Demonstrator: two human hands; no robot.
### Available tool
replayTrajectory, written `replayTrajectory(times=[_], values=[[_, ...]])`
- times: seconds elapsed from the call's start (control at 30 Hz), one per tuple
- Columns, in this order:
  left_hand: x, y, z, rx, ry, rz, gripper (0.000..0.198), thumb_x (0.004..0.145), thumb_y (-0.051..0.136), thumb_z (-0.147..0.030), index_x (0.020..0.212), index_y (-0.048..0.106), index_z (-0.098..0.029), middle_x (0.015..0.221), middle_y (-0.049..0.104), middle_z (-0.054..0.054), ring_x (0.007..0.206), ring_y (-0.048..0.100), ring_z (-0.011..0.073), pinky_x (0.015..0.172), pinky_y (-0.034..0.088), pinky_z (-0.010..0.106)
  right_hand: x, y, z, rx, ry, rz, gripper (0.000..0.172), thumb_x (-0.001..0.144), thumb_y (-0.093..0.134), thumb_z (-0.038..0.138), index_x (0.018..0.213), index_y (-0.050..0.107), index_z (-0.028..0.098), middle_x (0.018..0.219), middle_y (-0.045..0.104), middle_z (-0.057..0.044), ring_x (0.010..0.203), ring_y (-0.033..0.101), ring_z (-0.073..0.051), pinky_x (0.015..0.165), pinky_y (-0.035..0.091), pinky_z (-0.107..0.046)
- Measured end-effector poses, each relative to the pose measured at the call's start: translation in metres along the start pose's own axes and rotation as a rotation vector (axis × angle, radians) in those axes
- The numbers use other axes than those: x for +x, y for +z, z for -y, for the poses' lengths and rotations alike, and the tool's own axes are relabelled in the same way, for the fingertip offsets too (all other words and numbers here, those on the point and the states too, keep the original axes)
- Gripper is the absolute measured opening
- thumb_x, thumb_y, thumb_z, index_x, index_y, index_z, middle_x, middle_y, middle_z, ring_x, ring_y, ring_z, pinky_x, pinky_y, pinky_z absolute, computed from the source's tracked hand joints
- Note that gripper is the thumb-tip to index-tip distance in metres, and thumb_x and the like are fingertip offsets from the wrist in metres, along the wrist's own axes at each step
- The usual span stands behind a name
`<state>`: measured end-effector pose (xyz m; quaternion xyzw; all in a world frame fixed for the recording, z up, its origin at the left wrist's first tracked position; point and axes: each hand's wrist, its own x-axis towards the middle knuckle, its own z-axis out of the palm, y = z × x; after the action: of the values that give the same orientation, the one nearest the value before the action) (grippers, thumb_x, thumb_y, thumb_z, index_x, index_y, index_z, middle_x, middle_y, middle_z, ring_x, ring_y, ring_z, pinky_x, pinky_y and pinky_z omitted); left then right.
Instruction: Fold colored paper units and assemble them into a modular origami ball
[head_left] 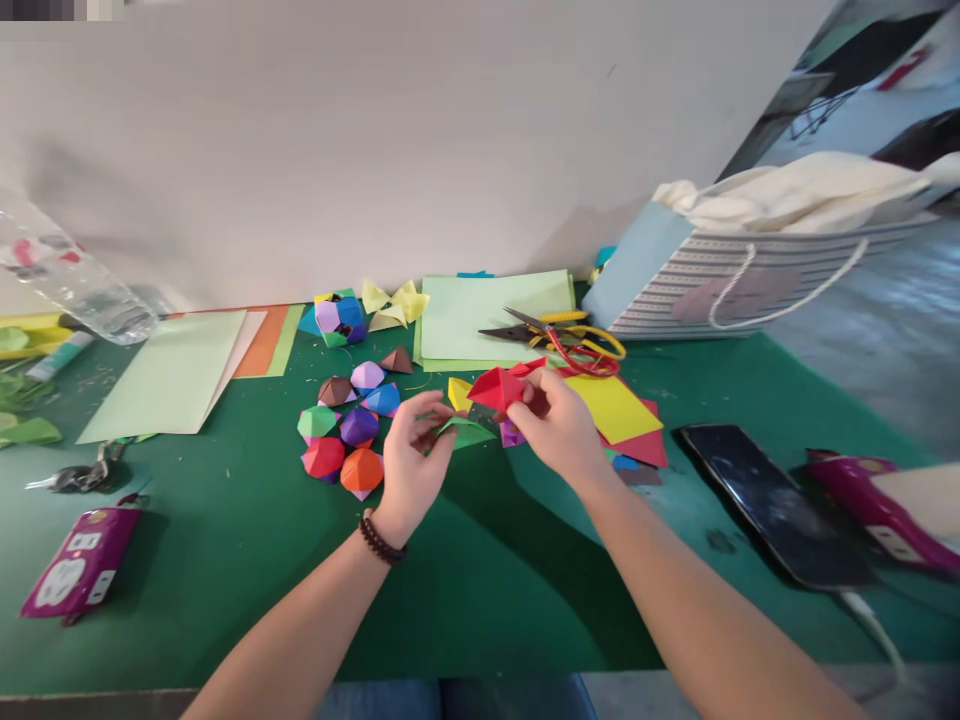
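My right hand (555, 415) pinches a red folded paper piece (495, 388) in front of me. Close to its left, my left hand (416, 440) is closed on a green folded paper piece (466, 432). The two pieces are near each other; from here I cannot tell whether they touch. Behind them lies a yellow folded piece (459, 394), and a purple piece (511, 434) shows partly under the right hand. Left of my hands sit several small faceted paper shapes, among them an orange one (362, 470), a red one (324, 458) and a dark purple one (359, 427).
A multicoloured paper ball (340, 318) stands by the wall. Pliers and scissors (581, 345) rest on pale green sheets (487, 300). At right are yellow paper (615, 408), a phone (765, 500) and a striped bag (712, 275); at left, keys (79, 476) and a purple packet (82, 560).
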<state>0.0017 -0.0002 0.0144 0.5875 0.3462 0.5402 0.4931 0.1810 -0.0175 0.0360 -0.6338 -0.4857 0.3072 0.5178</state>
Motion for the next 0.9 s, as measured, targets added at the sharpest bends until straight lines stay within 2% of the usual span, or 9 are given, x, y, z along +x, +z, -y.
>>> replayTrajectory(times=[0.1,0.23,0.33,0.53,0.63,0.7,0.77,0.83,0.9], values=[[0.000,0.000,-0.001,-0.011,0.051,-0.020,0.007,0.081,0.066,-0.013,0.083,0.064,-0.019,0.088,0.067,0.004,0.101,0.070,0.0222,0.085,0.056,0.033,-0.002,0.003,0.001,-0.084,-0.039,0.047,0.020,0.070,0.059,0.027,0.070,0.039,0.026,0.064,0.052,0.005,0.060,0.061,-0.018,0.055,0.042,-0.030],[0.001,0.000,0.000,0.049,0.038,-0.089,0.007,0.074,0.073,-0.014,0.075,0.068,-0.019,0.102,0.070,0.008,0.114,0.063,0.0256,0.098,0.052,0.040,-0.006,0.006,0.004,-0.096,-0.064,0.142,0.016,0.069,0.058,0.026,0.070,0.042,0.026,0.063,0.052,0.005,0.053,0.051,-0.015,0.054,0.041,-0.029],[0.001,0.003,0.000,-0.060,-0.086,-0.091,0.006,0.073,0.073,-0.016,0.074,0.068,-0.017,0.115,0.068,0.010,0.111,0.065,0.0247,0.091,0.055,0.039,-0.010,0.007,0.006,-0.068,-0.061,0.199,0.016,0.070,0.059,0.026,0.071,0.044,0.025,0.066,0.053,0.004,0.054,0.051,-0.014,0.053,0.042,-0.028],[0.001,0.004,0.001,-0.095,-0.193,-0.145,0.011,0.072,0.074,-0.021,0.078,0.066,-0.016,0.090,0.073,0.006,0.086,0.070,0.0184,0.079,0.057,0.032,-0.008,0.003,0.003,0.000,-0.013,0.299,0.018,0.073,0.067,0.029,0.077,0.050,0.024,0.074,0.061,0.001,0.065,0.061,-0.017,0.061,0.050,-0.030],[0.005,-0.001,0.004,0.040,-0.186,-0.189,0.011,0.075,0.072,-0.025,0.081,0.067,-0.016,0.084,0.072,0.004,0.081,0.069,0.0174,0.076,0.055,0.030,0.003,-0.012,0.004,0.048,-0.021,0.190,0.023,0.076,0.069,0.039,0.087,0.056,0.023,0.087,0.070,-0.005,0.078,0.067,-0.021,0.067,0.053,-0.033],[0.008,-0.005,0.008,0.131,-0.211,-0.136,0.011,0.076,0.072,-0.024,0.081,0.067,-0.016,0.082,0.071,0.003,0.081,0.068,0.0178,0.078,0.054,0.032,0.011,-0.028,0.006,-0.066,-0.074,-0.001,0.021,0.078,0.067,0.039,0.088,0.060,0.023,0.089,0.071,-0.006,0.081,0.067,-0.022,0.068,0.052,-0.034],[0.011,-0.008,0.013,0.170,-0.216,-0.109,0.010,0.076,0.070,-0.024,0.081,0.065,-0.017,0.088,0.072,0.005,0.085,0.069,0.0193,0.081,0.054,0.034,0.017,-0.042,0.007,-0.283,-0.114,-0.066,0.013,0.078,0.066,0.034,0.083,0.064,0.022,0.085,0.071,-0.005,0.079,0.066,-0.021,0.068,0.050,-0.033],[0.013,-0.009,0.017,0.157,-0.202,-0.114,0.011,0.077,0.069,-0.023,0.079,0.061,-0.017,0.106,0.071,0.010,0.099,0.069,0.0220,0.089,0.053,0.036,0.019,-0.050,0.004,-0.503,-0.121,0.049,0.010,0.075,0.067,0.027,0.084,0.069,0.023,0.083,0.070,-0.003,0.075,0.064,-0.021,0.066,0.047,-0.032],[0.014,-0.009,0.020,0.144,-0.179,-0.133,0.014,0.077,0.069,-0.025,0.080,0.058,-0.017,0.123,0.064,0.013,0.111,0.066,0.0244,0.096,0.051,0.039,0.020,-0.049,-0.001,-0.658,-0.117,0.166,0.020,0.074,0.068,0.023,0.094,0.071,0.025,0.087,0.070,-0.003,0.074,0.064,-0.020,0.062,0.045,-0.031]])
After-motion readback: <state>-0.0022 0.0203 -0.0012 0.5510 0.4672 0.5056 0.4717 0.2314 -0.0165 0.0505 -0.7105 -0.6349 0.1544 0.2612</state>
